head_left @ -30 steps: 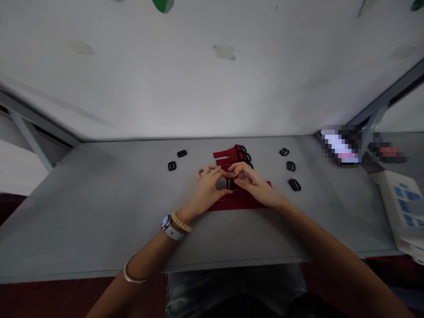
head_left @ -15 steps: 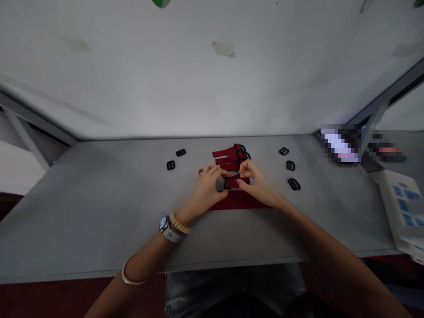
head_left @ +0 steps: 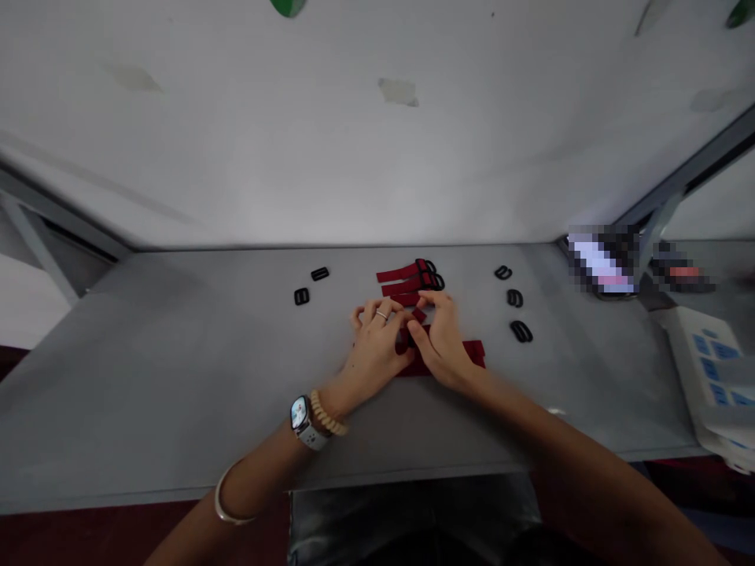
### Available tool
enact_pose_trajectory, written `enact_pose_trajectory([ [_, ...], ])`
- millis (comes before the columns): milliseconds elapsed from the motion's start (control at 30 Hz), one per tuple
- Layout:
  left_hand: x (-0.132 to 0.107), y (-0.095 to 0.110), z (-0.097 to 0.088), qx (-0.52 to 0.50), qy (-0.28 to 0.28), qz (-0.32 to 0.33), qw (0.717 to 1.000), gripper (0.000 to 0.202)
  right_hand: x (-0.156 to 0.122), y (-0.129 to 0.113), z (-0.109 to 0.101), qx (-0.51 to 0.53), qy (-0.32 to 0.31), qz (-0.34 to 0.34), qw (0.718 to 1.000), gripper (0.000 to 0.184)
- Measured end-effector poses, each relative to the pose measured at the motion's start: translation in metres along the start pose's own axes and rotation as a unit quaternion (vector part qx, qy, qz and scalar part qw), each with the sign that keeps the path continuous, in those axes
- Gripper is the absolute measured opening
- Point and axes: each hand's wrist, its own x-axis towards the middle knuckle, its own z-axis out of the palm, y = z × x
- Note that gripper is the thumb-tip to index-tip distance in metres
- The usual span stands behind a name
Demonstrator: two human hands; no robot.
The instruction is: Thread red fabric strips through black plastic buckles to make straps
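Observation:
My left hand (head_left: 376, 346) is closed at the fingertips around a short red strap (head_left: 419, 314) with a dark buckle, which the fingers mostly hide. Close against it, my right hand (head_left: 443, 346) pinches the same strap with thumb and forefinger. Under both hands lie more red strips (head_left: 473, 351) on the table. Just beyond the fingers rest several red straps fitted with black buckles (head_left: 425, 273), their loose ends pointing left.
Two black slide buckles (head_left: 301, 296) lie to the left on the grey table (head_left: 177, 377). Three black looped buckles (head_left: 521, 331) form a column on the right. A phone (head_left: 602, 263) and a white box with blue labels (head_left: 716, 369) stand farther right. A white wall (head_left: 330, 173) rises behind.
My right hand has shifted left and closer to my left hand. The strap's end now sticks up between the fingers, and its buckle is more hidden.

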Motion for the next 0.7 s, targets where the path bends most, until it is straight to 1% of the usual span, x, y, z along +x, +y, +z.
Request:
enact_pose_trajectory([
  [33,-0.001,0.002,0.001,-0.003,0.003,-0.001,1.0,0.028,-0.002,0.0,0.002,-0.017,0.011,-0.02,1.0,0.039],
  [100,-0.003,0.006,0.003,-0.006,0.016,0.001,1.0,0.025,-0.004,0.0,0.005,-0.048,0.008,-0.05,0.998,0.047],
  [200,-0.006,0.01,0.005,-0.013,0.041,0.009,0.999,0.021,-0.007,-0.004,0.007,-0.068,-0.004,-0.076,0.995,0.052],
  [267,-0.006,0.013,0.004,-0.032,0.043,0.014,0.998,0.021,-0.007,-0.008,0.005,-0.027,-0.008,-0.098,0.995,0.052],
  [333,-0.005,0.014,0.002,-0.062,0.032,0.014,0.997,0.023,-0.006,-0.011,0.001,0.053,-0.028,-0.102,0.993,0.053],
  [367,-0.004,0.015,0.0,-0.077,0.027,0.007,0.997,0.025,-0.005,-0.011,-0.001,0.096,-0.043,-0.087,0.991,0.055],
  [433,0.0,0.013,-0.005,-0.105,0.019,-0.016,0.994,0.028,-0.001,-0.008,-0.006,0.166,-0.078,-0.019,0.983,0.056],
  [500,0.005,0.006,-0.011,-0.14,0.019,-0.048,0.989,0.029,0.005,-0.001,-0.012,0.209,-0.12,0.061,0.969,0.053],
  [567,0.009,-0.006,-0.015,-0.199,0.029,-0.076,0.976,0.03,0.011,0.007,-0.018,0.225,-0.171,0.109,0.953,0.047],
  [633,0.012,-0.019,-0.016,-0.286,0.044,-0.091,0.953,0.031,0.016,0.013,-0.023,0.212,-0.201,0.11,0.95,0.039],
  [667,0.013,-0.025,-0.016,-0.337,0.046,-0.1,0.935,0.033,0.018,0.015,-0.024,0.197,-0.204,0.095,0.954,0.038],
  [700,0.014,-0.029,-0.016,-0.391,0.04,-0.117,0.912,0.034,0.02,0.016,-0.026,0.18,-0.202,0.074,0.96,0.04],
])
